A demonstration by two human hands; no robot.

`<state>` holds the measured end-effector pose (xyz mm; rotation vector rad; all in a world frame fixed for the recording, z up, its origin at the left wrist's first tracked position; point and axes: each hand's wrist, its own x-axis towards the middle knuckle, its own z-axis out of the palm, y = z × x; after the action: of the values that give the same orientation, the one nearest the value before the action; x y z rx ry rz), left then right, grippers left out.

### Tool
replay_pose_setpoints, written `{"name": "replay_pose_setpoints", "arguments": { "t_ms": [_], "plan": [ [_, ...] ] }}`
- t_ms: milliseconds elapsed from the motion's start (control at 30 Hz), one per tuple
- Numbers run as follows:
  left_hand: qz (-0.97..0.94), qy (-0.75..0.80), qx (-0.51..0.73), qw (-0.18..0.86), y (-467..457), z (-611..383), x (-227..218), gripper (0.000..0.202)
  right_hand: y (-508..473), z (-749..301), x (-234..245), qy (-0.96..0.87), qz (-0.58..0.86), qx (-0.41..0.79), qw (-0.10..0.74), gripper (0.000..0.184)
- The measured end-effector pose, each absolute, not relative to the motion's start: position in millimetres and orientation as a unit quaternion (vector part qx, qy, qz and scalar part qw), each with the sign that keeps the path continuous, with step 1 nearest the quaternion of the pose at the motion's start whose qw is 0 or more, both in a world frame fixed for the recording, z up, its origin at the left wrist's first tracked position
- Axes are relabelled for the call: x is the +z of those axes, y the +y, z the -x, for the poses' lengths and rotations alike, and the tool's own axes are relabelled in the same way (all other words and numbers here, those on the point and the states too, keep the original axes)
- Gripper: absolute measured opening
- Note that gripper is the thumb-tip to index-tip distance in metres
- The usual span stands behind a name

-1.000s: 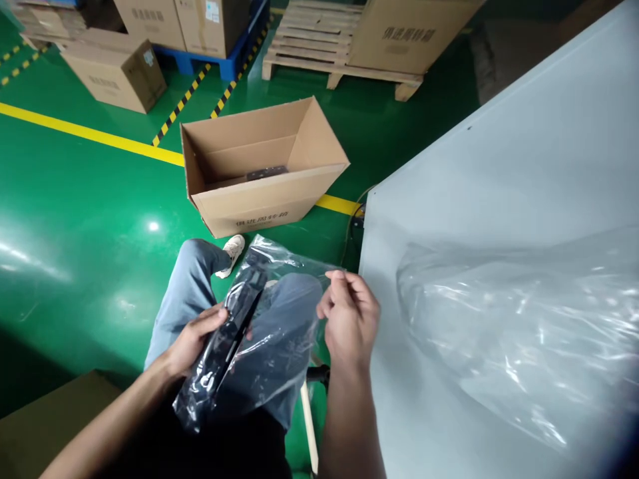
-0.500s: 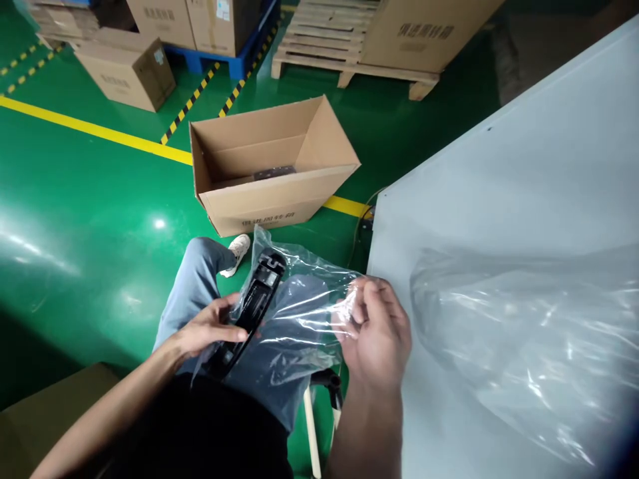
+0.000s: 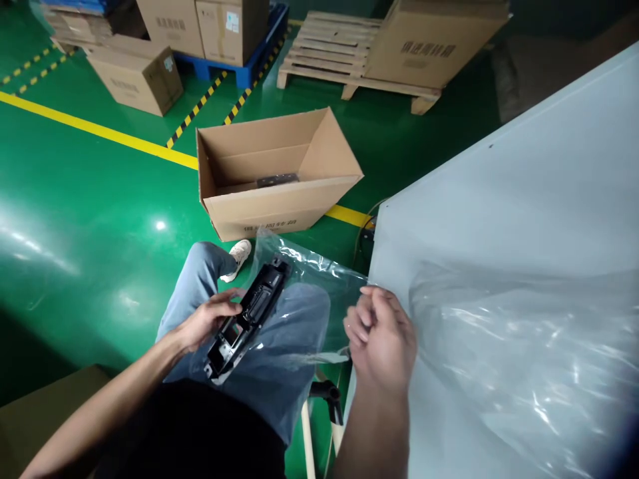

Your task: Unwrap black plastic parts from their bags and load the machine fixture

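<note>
A long black plastic housing [image 3: 257,303] with a hollow, ribbed inside is held tilted above my lap by my left hand [image 3: 210,320], whose fingers and thumb close on its left edge. A clear plastic bag [image 3: 312,322] spreads from the housing towards the right; whether the housing lies inside it or against it is hard to tell. My right hand [image 3: 382,332] has its fingers curled together, pinching the bag's right edge and drawing it out flat.
An open cardboard box [image 3: 282,206] stands on the green floor ahead, with a dark part [image 3: 277,180] inside. More clear plastic [image 3: 539,359] lies on the grey-white table [image 3: 479,199] at right. Behind are a wooden pallet [image 3: 332,50], a carton [image 3: 434,46] and a blue pallet [image 3: 244,73].
The black housing has turned in my left hand, so its open, hollow side shows more. The bag is stretched flatter, and my right hand has shifted slightly right and down.
</note>
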<state>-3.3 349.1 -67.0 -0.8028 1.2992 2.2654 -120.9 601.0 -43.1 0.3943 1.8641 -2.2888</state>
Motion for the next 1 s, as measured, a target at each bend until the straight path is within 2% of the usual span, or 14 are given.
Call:
{"name": "replay_pose_setpoints", "arguments": {
  "t_ms": [67,133,200,267,367,433,500,733,833,867,933,1000],
  "plan": [
    [0.264,0.517,0.788,0.205,344,3,-65,0.065,605,121,-52,0.679,-0.149,-0.718,0.041,0.048],
    [0.232,0.568,0.762,0.21,338,3,-63,0.065,605,120,-55,0.768,-0.127,-0.625,-0.052,0.05],
    [0.205,0.604,0.74,0.212,332,3,-61,0.063,599,117,-51,0.851,-0.022,-0.5,-0.16,0.049],
    [0.185,0.643,0.714,0.208,328,4,-56,0.063,587,115,-38,0.886,0.158,-0.379,-0.215,0.046],
    [0.152,0.714,0.66,0.178,328,6,-44,0.058,563,115,-13,0.865,0.391,-0.259,-0.18,0.032],
    [0.123,0.76,0.62,0.149,331,8,-35,0.053,549,120,3,0.842,0.473,-0.224,-0.133,0.024],
    [0.102,0.794,0.586,0.128,332,11,-29,0.05,540,128,15,0.827,0.516,-0.206,-0.09,0.023],
    [0.059,0.887,0.453,0.069,330,24,-22,0.044,522,157,52,0.83,0.542,-0.129,0.016,0.024],
    [0.06,0.889,0.446,0.082,329,34,-20,0.047,520,173,70,0.838,0.518,-0.165,0.043,0.016],
    [0.069,0.887,0.449,0.086,328,38,-20,0.051,521,178,76,0.84,0.505,-0.193,0.039,0.011],
    [0.092,0.875,0.467,0.091,323,49,-23,0.058,529,184,84,0.842,0.472,-0.262,0.007,0.026],
    [0.102,0.842,0.52,0.099,315,64,-27,0.055,542,185,84,0.841,0.418,-0.339,-0.063,0.036]
  ]
}}
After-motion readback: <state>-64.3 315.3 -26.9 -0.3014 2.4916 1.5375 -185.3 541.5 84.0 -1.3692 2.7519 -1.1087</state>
